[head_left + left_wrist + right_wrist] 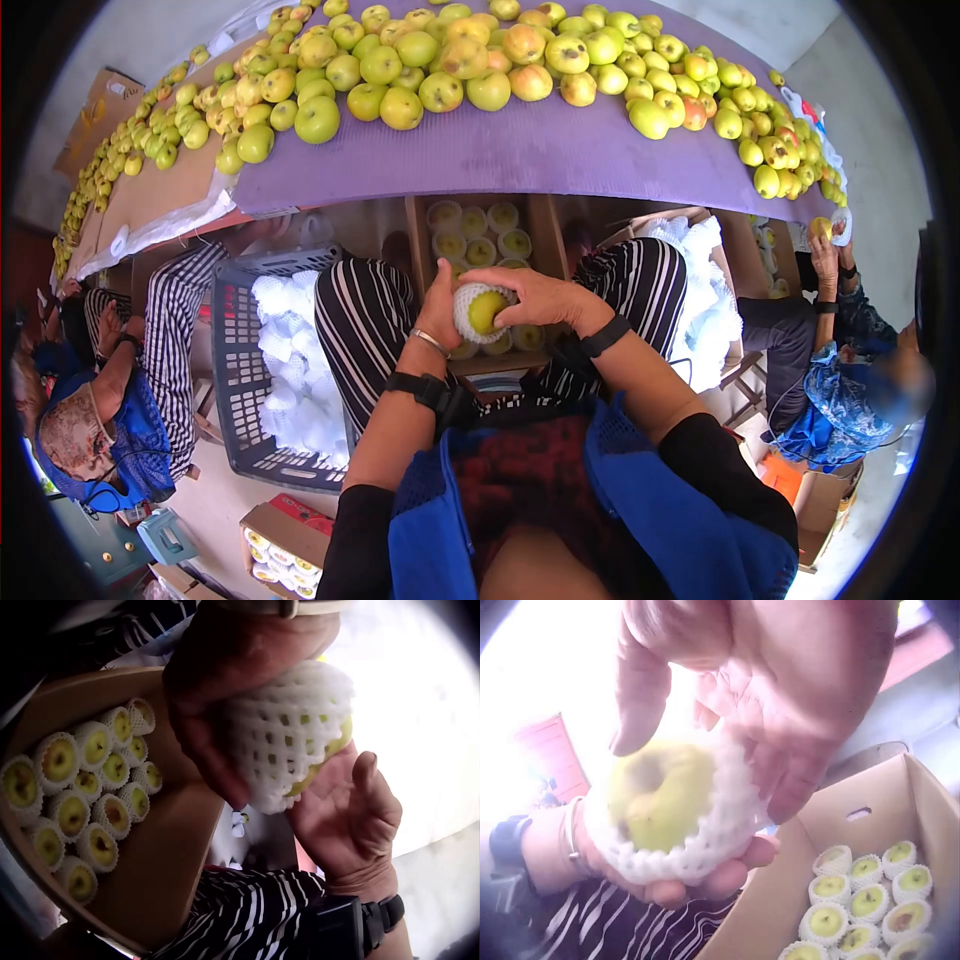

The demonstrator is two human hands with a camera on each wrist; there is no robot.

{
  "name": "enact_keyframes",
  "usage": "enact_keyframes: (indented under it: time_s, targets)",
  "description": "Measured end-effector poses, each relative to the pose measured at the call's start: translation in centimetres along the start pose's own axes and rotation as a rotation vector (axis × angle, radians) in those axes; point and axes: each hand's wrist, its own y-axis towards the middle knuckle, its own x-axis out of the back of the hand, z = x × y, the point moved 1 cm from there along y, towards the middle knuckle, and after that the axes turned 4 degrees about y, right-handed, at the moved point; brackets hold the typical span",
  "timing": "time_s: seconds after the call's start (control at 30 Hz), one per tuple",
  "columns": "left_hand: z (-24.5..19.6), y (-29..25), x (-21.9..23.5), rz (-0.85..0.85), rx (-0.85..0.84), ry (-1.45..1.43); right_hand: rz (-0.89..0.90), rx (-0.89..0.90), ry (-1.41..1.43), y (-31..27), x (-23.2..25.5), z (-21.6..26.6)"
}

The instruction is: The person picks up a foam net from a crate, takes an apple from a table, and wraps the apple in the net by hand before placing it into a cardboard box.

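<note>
A yellow-green apple [487,312] sits in a white foam net [466,306] between both hands, in front of the lap. My left hand [436,312] cradles it from the left, fingers curled under the net in the right wrist view. Over its other side reaches my right hand [548,302], fingers along the net and thumb at the bare apple top. The net [289,735] wraps the apple's side, leaving one end exposed. Just beyond the hands, between the knees, stands a cardboard box [780,877] holding rows of netted apples [868,900].
Loose apples [400,105] are heaped along a purple-covered table [450,160] ahead. A grey plastic crate [232,400] of white foam nets [290,360] stands at the left; more nets [705,300] fill a box at the right. One person [110,430] sits left, another [840,390] right.
</note>
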Motion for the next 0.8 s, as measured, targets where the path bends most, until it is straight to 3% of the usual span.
enact_keyframes:
  time_s: [0.1,0.17,0.23,0.3,0.33,0.4,0.5,0.63,0.7,0.73,0.77,0.8]
  targets:
    - [0.0,0.3,0.7,0.016,0.058,-0.096,0.082,-0.083,-0.040,0.5,-0.1,-0.1]
    - [0.0,0.9,2.2,-0.073,0.023,-0.159,-0.005,-0.235,0.290,0.9,0.6,-1.0]
    - [0.0,0.9,2.8,-0.162,-0.014,-0.226,-0.071,-0.232,0.345,1.2,1.5,-2.1]
    - [-0.5,-0.2,2.6,-0.573,-0.126,-0.004,-0.369,-0.381,0.589,1.4,2.6,-4.8]
    - [-0.4,-0.2,2.5,-0.566,-0.109,-0.042,-0.364,-0.383,0.586,1.6,3.0,-5.5]
    - [-0.3,-0.2,2.6,-0.566,-0.126,-0.061,-0.700,-0.573,0.757,1.7,3.9,-7.2]
    - [-0.3,-0.2,3.0,-0.573,-0.180,-0.080,-0.770,-0.668,0.592,1.6,4.2,-11.6]
    - [-1.1,-0.4,2.8,-0.552,-0.267,-0.101,-0.618,-0.844,0.344,1.7,3.2,-17.6]
    - [-1.0,-0.2,3.1,-0.556,-0.269,-0.111,-0.318,-1.013,-0.115,2.0,2.1,-19.0]
    - [-1.1,-0.3,3.1,-0.546,-0.271,-0.124,-0.361,-0.898,-0.013,1.3,1.1,-18.0]
    - [-1.3,-0.4,3.0,-0.536,-0.273,-0.138,-0.356,-0.907,-0.007,1.0,0.4,-19.2]
    - [-1.3,-0.5,3.0,-0.543,-0.264,-0.138,-0.230,-0.966,-0.192,0.9,-0.5,-20.9]
